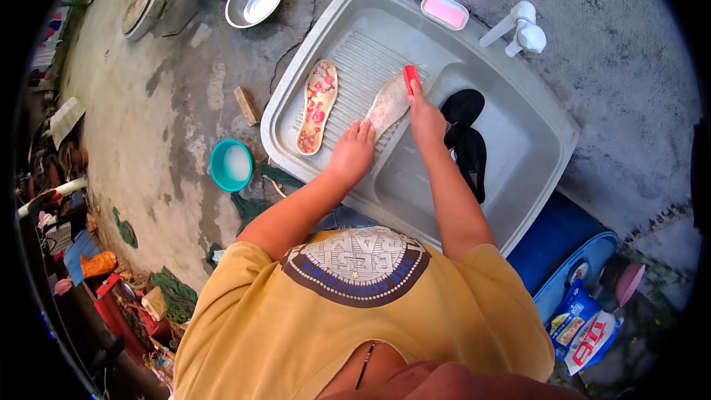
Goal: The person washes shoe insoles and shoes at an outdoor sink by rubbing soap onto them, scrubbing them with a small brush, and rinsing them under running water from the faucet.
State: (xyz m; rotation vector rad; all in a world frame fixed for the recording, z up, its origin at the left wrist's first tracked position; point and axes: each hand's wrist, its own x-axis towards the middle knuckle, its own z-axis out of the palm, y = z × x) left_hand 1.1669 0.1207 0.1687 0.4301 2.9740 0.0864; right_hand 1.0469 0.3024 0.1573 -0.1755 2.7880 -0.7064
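Fingers [363,129] of the left hand [351,153] extended side by side, slightly bent, resting on the near end of the pale insole [389,103]; right hand [427,121] grasping a red brush [411,78] (underside hidden) at its far end. Pale insole lies on the ribbed washboard [357,55]; flowered insole [318,107] apart, to its left.

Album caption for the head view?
Right hand grips a red brush, left hand on a pale insole, at a gray sink.

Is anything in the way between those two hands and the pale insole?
Nothing visible blocks the left hand: it touches the insole at its near end. The right hand has only the red thing it holds, at the far end.
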